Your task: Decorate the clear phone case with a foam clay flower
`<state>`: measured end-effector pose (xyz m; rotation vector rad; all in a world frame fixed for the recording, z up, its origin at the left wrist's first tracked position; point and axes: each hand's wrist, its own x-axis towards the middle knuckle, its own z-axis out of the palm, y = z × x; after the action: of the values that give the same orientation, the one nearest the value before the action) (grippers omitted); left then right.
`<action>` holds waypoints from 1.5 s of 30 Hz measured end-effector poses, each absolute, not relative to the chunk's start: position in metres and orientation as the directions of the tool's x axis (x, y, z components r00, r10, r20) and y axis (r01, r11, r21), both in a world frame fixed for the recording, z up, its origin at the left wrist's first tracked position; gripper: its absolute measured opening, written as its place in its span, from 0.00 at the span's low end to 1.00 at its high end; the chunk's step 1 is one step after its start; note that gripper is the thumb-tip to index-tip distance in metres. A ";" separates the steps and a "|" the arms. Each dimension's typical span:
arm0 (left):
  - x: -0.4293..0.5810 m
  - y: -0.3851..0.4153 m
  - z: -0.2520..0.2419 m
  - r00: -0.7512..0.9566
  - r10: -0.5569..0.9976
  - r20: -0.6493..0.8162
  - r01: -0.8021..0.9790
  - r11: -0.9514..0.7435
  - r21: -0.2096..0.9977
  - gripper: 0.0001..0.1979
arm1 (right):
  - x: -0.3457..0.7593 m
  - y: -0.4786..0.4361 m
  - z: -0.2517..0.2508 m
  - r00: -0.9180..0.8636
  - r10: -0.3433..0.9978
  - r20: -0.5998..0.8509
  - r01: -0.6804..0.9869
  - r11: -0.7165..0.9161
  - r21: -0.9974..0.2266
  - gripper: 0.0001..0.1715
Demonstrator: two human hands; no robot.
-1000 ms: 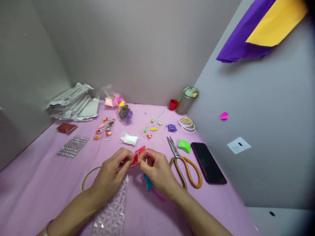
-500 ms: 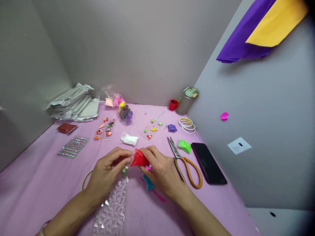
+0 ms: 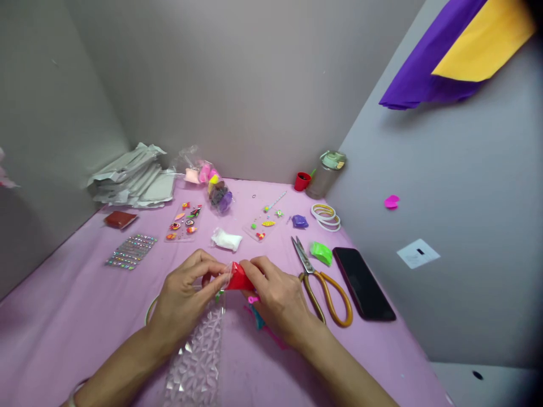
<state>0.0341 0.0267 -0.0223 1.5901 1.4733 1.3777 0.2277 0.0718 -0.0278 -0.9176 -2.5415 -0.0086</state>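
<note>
Between my two hands is a small clear packet of red clay (image 3: 238,278), held just above the table. My left hand (image 3: 186,294) pinches the packet's clear left end between thumb and fingers. Fingers and thumb of my right hand (image 3: 278,297) are closed around the red, filled part. Under my left hand lies a clear faceted plastic sheet (image 3: 195,362), with a small green bit at its top. Below my right hand, a teal packet (image 3: 257,317) and pink pieces (image 3: 253,299) are partly covered. A white clay packet (image 3: 227,239) rests just beyond my hands.
Scissors (image 3: 314,274), a green packet (image 3: 321,253) and a phone (image 3: 363,284) lie to the right. Behind are tape rolls (image 3: 326,217), a bottle (image 3: 326,174) and a red cup (image 3: 302,181). Sticker sheets (image 3: 131,251), a brown packet (image 3: 120,219) and stacked white packages (image 3: 131,176) are at left.
The whole scene has shifted slightly right as the camera moved. The red packet is turned a little, and more of its clear end shows by my left fingers. Both hands keep their hold.
</note>
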 end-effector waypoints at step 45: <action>0.024 0.024 -0.012 -0.195 0.967 0.162 0.187 -0.126 0.974 0.04 | 0.231 0.070 -0.023 -0.658 0.656 0.370 0.520 0.751 -0.406 0.22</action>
<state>0.0244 0.0244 -0.0120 1.3431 1.4259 1.3896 0.2312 0.0696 -0.0233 -0.8872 -2.4474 0.3623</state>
